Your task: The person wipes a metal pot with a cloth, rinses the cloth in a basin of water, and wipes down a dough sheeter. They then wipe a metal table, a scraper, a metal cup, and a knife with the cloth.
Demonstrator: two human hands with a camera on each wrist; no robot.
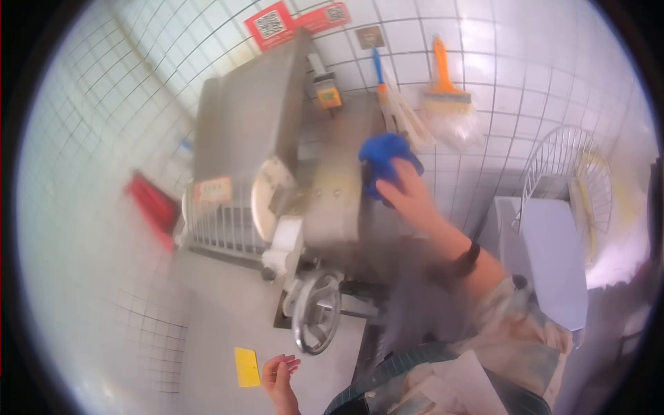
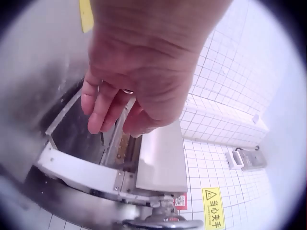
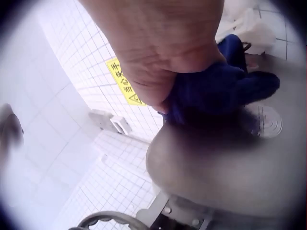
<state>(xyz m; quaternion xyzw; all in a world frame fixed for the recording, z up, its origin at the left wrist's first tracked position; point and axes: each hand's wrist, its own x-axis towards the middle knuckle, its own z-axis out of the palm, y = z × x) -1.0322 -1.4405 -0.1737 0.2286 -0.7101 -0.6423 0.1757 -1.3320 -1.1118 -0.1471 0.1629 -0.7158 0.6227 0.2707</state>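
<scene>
A crumpled blue cloth point(image 1: 384, 155) is in my right hand point(image 1: 411, 197), whose fingers grip it from above. In the right wrist view the cloth point(image 3: 211, 91) lies against the rounded steel housing point(image 3: 206, 167) of a machine, its folds hiding most of my fingertips. The steel machine point(image 1: 242, 131) has a slanted hopper and a spoked handwheel point(image 1: 318, 311). My left hand point(image 1: 280, 387) hangs near the handwheel, fingers loosely bent and holding nothing. In the left wrist view that hand point(image 2: 139, 72) is over a white-edged frame point(image 2: 76, 165) of the machine.
Brushes hang on the tiled wall behind, one an orange-handled brush point(image 1: 443, 76). A wire basket point(image 1: 560, 166) and a pale box-like surface point(image 1: 546, 256) stand at right. A yellow label point(image 1: 246, 366) is on the steel surface near my left hand. Something red point(image 1: 153, 207) sits at left.
</scene>
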